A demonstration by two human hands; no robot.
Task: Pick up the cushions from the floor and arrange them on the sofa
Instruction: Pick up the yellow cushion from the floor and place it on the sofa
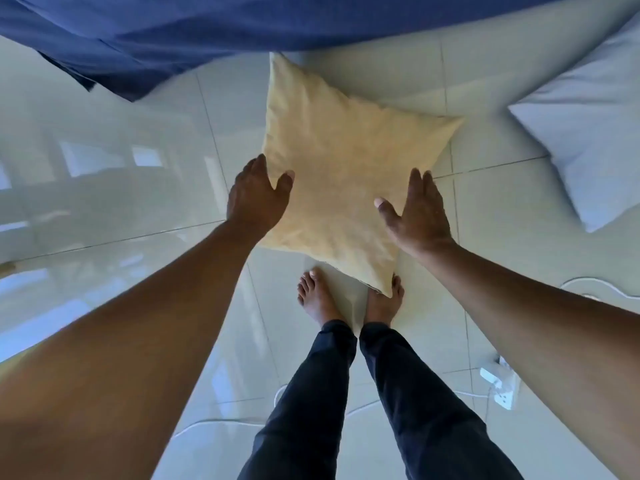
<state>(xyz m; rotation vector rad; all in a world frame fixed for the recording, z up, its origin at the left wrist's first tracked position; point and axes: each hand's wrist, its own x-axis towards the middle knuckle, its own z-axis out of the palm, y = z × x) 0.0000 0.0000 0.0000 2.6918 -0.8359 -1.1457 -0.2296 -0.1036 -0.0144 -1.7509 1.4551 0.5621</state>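
A yellow square cushion (343,174) hangs corner-down just above the tiled floor, and its lowest corner overlaps my right foot. My left hand (258,199) grips its left edge, thumb on the front face and fingers behind. My right hand (417,213) presses flat against the right edge with the thumb spread out, so the cushion is held between both hands. A pale white cushion (588,133) lies on the floor at the right. Blue fabric (242,22) spans the top of the view; I cannot tell whether it is the sofa.
My bare feet (318,299) stand on glossy pale tiles (121,202) directly under the cushion. A white power strip (500,386) and its cable lie on the floor at the lower right, close to my right leg.
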